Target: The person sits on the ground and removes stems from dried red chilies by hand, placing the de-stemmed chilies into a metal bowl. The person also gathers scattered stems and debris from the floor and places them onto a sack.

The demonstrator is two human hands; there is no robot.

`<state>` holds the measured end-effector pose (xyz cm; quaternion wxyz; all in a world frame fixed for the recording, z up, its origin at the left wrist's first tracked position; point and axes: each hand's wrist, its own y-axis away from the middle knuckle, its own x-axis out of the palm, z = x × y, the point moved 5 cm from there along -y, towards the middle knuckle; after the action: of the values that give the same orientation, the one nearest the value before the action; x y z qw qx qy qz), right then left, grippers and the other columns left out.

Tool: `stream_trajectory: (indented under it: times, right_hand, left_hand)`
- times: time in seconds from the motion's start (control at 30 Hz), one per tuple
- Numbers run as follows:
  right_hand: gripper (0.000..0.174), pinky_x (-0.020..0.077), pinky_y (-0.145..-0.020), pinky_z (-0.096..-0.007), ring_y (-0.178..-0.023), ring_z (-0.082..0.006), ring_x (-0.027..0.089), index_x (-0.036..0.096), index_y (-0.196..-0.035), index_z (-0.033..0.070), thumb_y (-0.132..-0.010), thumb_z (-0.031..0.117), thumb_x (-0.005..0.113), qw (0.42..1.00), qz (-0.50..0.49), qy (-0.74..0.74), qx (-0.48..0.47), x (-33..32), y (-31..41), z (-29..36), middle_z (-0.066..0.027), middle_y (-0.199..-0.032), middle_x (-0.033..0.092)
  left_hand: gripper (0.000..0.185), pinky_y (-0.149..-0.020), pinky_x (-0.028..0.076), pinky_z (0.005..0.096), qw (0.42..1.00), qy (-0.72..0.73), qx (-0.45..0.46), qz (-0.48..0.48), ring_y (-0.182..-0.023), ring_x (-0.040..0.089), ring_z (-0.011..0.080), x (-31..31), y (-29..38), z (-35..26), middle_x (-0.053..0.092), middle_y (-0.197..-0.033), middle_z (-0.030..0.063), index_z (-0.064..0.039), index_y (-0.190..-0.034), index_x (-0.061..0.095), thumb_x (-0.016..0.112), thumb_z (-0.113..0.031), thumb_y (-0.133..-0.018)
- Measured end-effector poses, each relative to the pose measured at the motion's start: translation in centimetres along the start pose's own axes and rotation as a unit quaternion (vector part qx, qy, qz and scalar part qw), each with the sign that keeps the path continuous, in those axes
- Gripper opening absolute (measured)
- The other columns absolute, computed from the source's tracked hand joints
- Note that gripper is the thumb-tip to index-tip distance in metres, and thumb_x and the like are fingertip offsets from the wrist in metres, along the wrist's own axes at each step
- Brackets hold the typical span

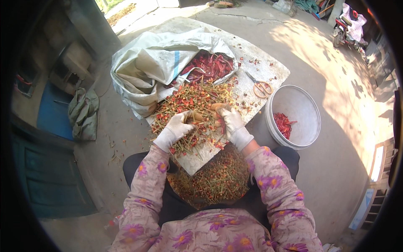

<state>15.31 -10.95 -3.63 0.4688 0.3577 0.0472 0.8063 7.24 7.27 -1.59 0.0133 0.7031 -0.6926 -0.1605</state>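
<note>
A heap of chilli stems and caps (195, 99), mixed with red bits, lies on a pale, worn board (270, 67). My left hand (181, 126), in a white glove with tan-stained fingers, rests at the heap's near edge. Its thumb and curled fingers are apart, with nothing plainly held. Opposite it, my gloved right hand (231, 121) has its fingers bent around a dried red chilli (223, 127), partly hidden by them. Beyond the heap, a white woven sack (148, 66) lies on its side, its mouth showing many dried red chillies (209, 66).
Orange-handled scissors (262, 89) lie on the board's right side. A white bucket (303, 110) stands to the right, with red chillies (283, 125) inside. Between my knees, below the board, is a container of stems (217, 179). A folded green cloth (84, 113) lies left; a scooter (344, 30) stands far right.
</note>
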Motion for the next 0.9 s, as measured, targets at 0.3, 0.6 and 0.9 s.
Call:
stream_trajectory:
  times: [0.3,0.6,0.9]
  right_hand:
    - [0.024,0.0404,-0.046,-0.0256,-0.064,-0.0141,0.063,0.063,-0.118,0.007,-0.102,0.023,0.053,0.997,-0.029,-0.07,-0.023,-0.7,0.1,0.8,-0.0029,-0.089,0.066]
    - [0.017,0.0388,-0.045,-0.0232,-0.063,-0.0127,0.062,0.064,-0.113,0.011,-0.104,0.023,0.055,0.994,-0.018,-0.1,-0.037,-0.9,0.9,1.8,-0.0027,-0.088,0.065]
    - [0.025,0.039,-0.043,-0.0218,-0.062,-0.0113,0.06,0.063,-0.125,0.009,-0.104,0.02,0.056,0.994,-0.036,-0.095,-0.039,-1.9,0.7,1.8,-0.0022,-0.089,0.065]
  left_hand:
    - [0.027,-0.092,0.054,0.0416,0.82,-0.55,0.069,-0.142,-0.106,0.066,0.0322,1.8,-0.8,0.6,0.067,-0.116,0.0096,-0.014,-0.109,0.075,0.073,-0.01,-0.082]
    - [0.025,-0.084,0.053,0.045,0.814,-0.53,0.147,-0.185,-0.096,0.068,0.0313,4.6,-1.0,-0.7,0.069,-0.109,0.0111,-0.008,-0.108,0.073,0.074,-0.021,-0.087]
    - [0.045,-0.086,0.051,0.0471,0.778,-0.583,0.214,0.091,-0.103,0.064,0.0344,13.7,1.4,1.9,0.063,-0.108,0.0111,-0.012,-0.121,0.067,0.077,-0.037,-0.085]
